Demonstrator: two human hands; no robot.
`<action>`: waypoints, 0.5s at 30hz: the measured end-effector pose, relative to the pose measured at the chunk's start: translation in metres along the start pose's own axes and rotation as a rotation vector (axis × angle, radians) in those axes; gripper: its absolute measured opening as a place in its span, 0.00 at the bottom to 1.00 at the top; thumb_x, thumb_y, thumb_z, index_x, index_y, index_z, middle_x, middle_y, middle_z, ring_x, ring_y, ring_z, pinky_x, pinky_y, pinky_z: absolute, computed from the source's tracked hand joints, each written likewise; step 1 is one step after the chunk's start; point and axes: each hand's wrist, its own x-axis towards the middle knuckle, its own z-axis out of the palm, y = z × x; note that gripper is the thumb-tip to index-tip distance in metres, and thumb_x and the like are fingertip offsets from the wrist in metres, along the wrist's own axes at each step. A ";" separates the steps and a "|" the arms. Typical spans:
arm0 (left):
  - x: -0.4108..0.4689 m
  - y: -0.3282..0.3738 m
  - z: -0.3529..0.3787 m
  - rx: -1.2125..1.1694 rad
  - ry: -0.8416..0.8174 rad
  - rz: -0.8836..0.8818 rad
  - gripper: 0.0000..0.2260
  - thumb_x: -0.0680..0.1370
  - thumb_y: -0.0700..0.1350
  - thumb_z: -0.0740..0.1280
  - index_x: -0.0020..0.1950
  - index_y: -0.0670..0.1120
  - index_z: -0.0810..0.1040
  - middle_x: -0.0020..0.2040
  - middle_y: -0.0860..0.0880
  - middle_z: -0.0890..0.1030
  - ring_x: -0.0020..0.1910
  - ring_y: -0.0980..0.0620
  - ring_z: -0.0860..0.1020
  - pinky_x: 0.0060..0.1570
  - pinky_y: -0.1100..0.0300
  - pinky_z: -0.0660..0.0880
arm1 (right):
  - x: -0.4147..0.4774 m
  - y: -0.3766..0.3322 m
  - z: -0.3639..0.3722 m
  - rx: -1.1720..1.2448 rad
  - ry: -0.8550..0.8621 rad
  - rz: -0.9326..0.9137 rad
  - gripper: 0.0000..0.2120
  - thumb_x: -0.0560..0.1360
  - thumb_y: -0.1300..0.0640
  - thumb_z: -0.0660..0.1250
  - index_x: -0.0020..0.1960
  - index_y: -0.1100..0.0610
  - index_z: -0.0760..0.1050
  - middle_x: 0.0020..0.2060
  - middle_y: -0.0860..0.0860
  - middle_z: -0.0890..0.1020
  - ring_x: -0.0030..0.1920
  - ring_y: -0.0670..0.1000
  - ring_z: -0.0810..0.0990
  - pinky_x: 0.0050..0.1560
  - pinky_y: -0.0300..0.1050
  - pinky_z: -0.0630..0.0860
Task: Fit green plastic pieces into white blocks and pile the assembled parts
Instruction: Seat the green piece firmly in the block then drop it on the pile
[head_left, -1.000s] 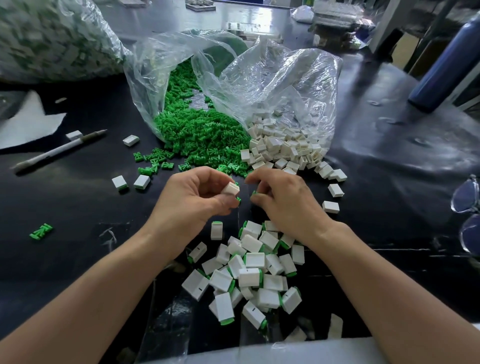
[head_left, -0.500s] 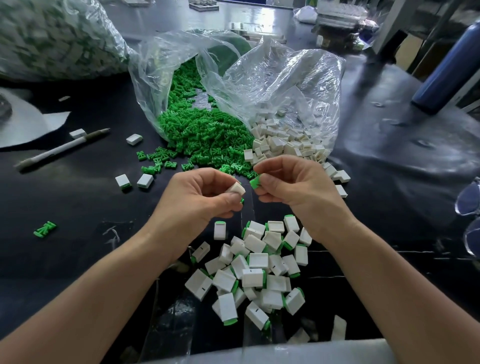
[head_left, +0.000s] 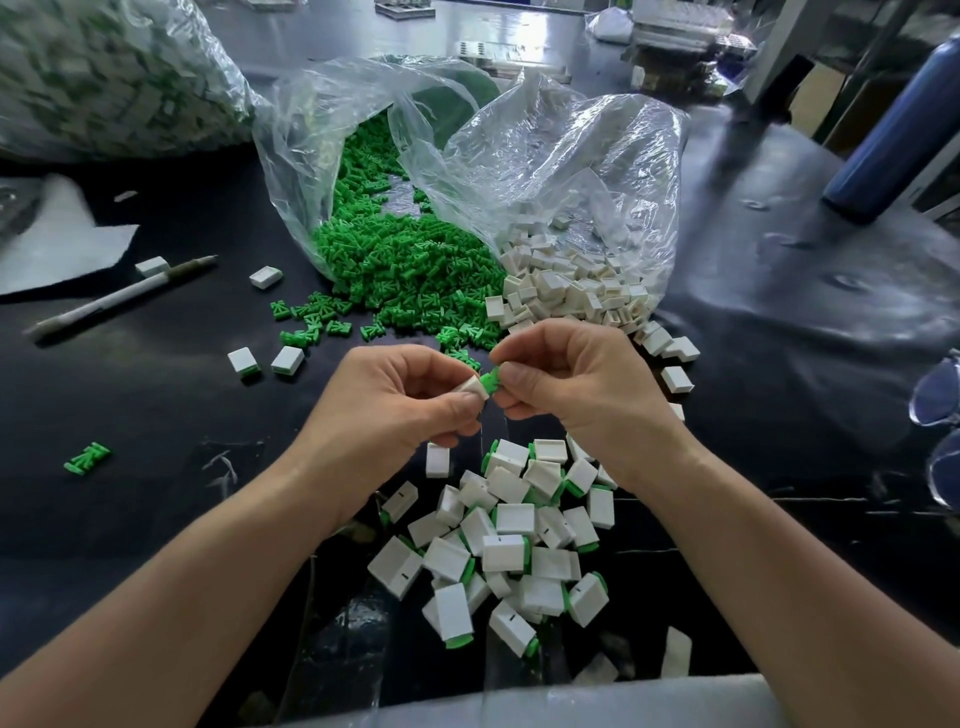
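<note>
My left hand (head_left: 395, 400) pinches a small white block (head_left: 475, 387) between thumb and fingers. My right hand (head_left: 576, 379) grips a green plastic piece (head_left: 490, 382), and its tip touches the open end of the white block. Below my hands lies a pile of assembled parts (head_left: 514, 535), white blocks with green ends. Behind my hands, loose green pieces (head_left: 410, 265) spill from a clear bag, and beside them loose white blocks (head_left: 566, 286) spill from a second clear bag.
A pen (head_left: 119, 299) lies at the left on the black table (head_left: 156, 415), with stray white blocks (head_left: 266, 276) and a lone green piece (head_left: 87, 458). A large full bag (head_left: 104, 73) sits back left, a blue cylinder (head_left: 893, 124) back right, glasses (head_left: 935, 400) at the right edge.
My right hand has lifted from near the pile with a green piece and brought it left against the white block held in my left hand.
</note>
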 end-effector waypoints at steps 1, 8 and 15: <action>0.000 0.000 0.000 0.004 0.002 -0.001 0.03 0.70 0.36 0.71 0.42 0.39 0.81 0.30 0.48 0.82 0.29 0.57 0.79 0.30 0.67 0.76 | 0.000 0.000 0.000 -0.007 -0.003 -0.004 0.10 0.72 0.70 0.67 0.39 0.56 0.76 0.29 0.49 0.80 0.30 0.43 0.79 0.33 0.34 0.77; 0.000 -0.001 -0.001 0.041 0.030 -0.015 0.03 0.70 0.37 0.72 0.42 0.40 0.81 0.30 0.47 0.82 0.29 0.57 0.80 0.31 0.67 0.77 | -0.001 0.001 0.002 -0.024 -0.026 0.008 0.08 0.72 0.69 0.67 0.40 0.57 0.77 0.31 0.52 0.79 0.31 0.44 0.79 0.35 0.36 0.78; 0.000 -0.002 -0.002 0.077 0.049 -0.042 0.02 0.69 0.37 0.73 0.41 0.42 0.82 0.31 0.46 0.83 0.29 0.56 0.80 0.30 0.65 0.77 | -0.002 0.002 0.003 -0.041 -0.044 0.015 0.08 0.72 0.70 0.66 0.40 0.58 0.76 0.31 0.52 0.80 0.31 0.44 0.79 0.37 0.37 0.79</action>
